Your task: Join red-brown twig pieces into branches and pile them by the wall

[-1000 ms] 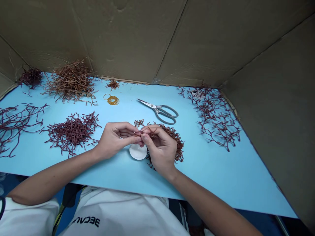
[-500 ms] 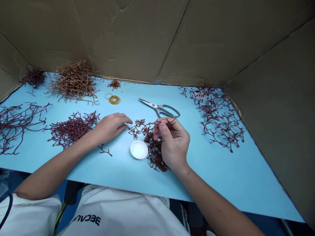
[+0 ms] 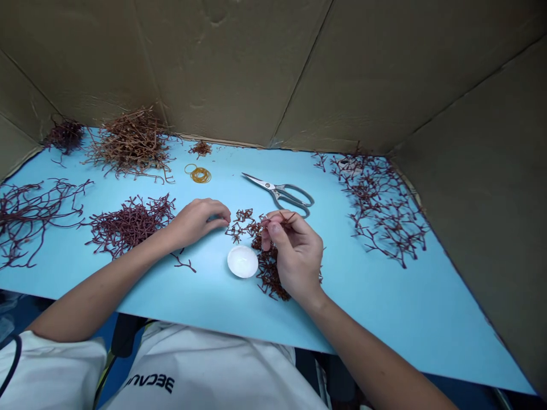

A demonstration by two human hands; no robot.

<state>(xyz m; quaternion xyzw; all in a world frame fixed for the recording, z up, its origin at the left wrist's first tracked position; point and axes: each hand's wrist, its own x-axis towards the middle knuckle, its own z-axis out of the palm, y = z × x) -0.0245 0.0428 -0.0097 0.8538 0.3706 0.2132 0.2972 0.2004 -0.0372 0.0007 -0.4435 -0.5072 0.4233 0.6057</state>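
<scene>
Hands have drawn apart since the earlier view. A cardboard wall (image 3: 226, 68) rises behind the blue board (image 3: 384, 324); dark red branching sprays (image 3: 384, 210) spread right, a red tangle (image 3: 130, 225) left. The right hand (image 3: 297, 256) pinches a small sprig (image 3: 287, 217) between thumb and fingers above a sprig pile (image 3: 268, 276); the left hand (image 3: 196, 222), loosely curled, rests just beside that pile. Steel scissors (image 3: 280, 192), a white dish (image 3: 243, 262) and rubber bands (image 3: 199, 175) lie near.
</scene>
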